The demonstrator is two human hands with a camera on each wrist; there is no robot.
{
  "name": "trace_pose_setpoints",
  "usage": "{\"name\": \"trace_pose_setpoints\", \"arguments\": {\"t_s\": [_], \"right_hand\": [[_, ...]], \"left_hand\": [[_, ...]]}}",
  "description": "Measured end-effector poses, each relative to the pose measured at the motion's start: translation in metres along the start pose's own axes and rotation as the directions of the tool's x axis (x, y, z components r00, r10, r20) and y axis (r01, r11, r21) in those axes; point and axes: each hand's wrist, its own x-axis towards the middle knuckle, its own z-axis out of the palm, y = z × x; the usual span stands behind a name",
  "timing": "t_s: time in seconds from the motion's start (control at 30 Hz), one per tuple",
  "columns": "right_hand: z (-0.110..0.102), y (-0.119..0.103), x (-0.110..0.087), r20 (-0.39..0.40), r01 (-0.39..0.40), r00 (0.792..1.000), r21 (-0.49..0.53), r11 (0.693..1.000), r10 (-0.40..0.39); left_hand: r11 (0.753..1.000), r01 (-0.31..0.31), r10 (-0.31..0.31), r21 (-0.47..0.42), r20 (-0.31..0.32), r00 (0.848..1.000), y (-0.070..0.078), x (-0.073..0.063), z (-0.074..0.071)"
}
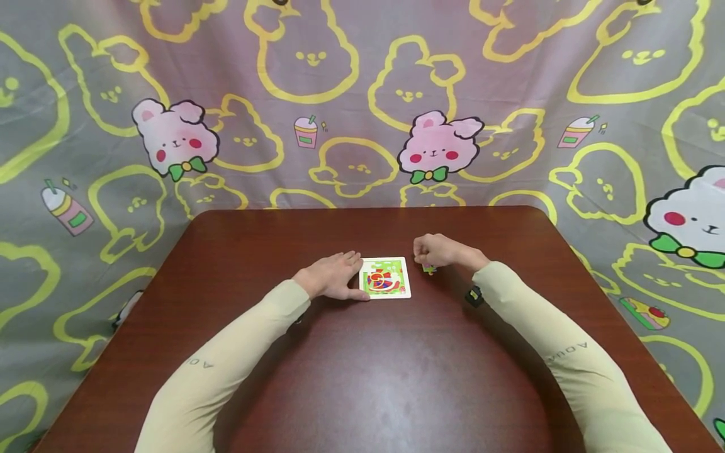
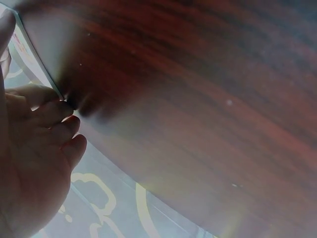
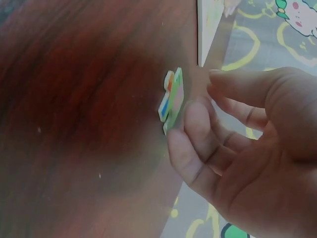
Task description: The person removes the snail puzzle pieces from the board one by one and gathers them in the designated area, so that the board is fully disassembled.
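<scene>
A jigsaw puzzle board (image 1: 387, 277) with a white border and a red and blue snail on green lies flat on the table. My left hand (image 1: 337, 277) rests at its left edge, fingers and thumb spread; in the left wrist view, the left hand (image 2: 39, 129) has its fingertips right at the board's rim (image 2: 39, 64). Right of the board, small colourful puzzle pieces (image 1: 429, 270) lie on the tabletop, overlapping (image 3: 172, 99). Just above them is my right hand (image 1: 436, 250). In the right wrist view, the right hand (image 3: 247, 134) has loosely bent fingers, with nothing visible between thumb and fingertips.
The brown wooden table (image 1: 362, 377) has rounded far corners. Behind and beside it hangs a grey curtain (image 1: 351, 113) printed with yellow outlines and pink rabbits. A small black device (image 1: 474, 296) sits beneath the right wrist.
</scene>
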Motion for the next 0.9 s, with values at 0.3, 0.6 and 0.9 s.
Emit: {"name": "trace_pose_setpoints", "arguments": {"t_s": [0.3,0.6,0.9], "right_hand": [[0.007,-0.011,0.005,-0.045,0.048,0.998,-0.025,0.999,-0.049],[0.014,-0.025,0.014,-0.081,0.115,0.99,-0.063,0.991,-0.12],[0.023,-0.031,0.021,-0.102,0.11,0.989,-0.006,0.994,-0.111]], "left_hand": [[1.0,-0.004,0.004,0.012,-0.01,1.0,-0.001,0.0,0.002],[1.0,-0.016,0.016,0.011,-0.039,0.999,-0.001,-0.001,0.003],[1.0,-0.006,0.006,0.006,-0.018,1.0,-0.001,0.0,0.002]]}}
